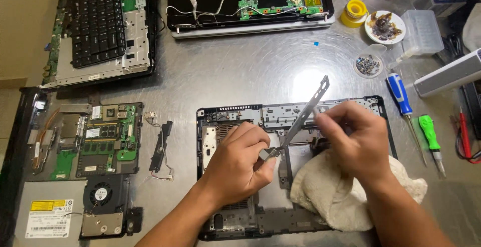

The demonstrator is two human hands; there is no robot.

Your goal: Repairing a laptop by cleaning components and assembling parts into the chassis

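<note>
My left hand (239, 158) grips the lower end of a long grey metal bracket (304, 111) that slants up to the right. My right hand (353, 139) pinches the bracket near its middle. Both hands hover over an open laptop base shell (235, 116) lying on the steel table. A crumpled white cloth (320, 197) rests on the shell's right part, under my right wrist.
A green motherboard (100, 137) with fan and drive lies at left, a keyboard panel (97, 21) at top left, another opened laptop (250, 1) at top. A dish of screws (368, 65), a blue screwdriver (401, 94) and a green screwdriver (431, 137) sit at right. A small speaker strip (161, 147) lies between.
</note>
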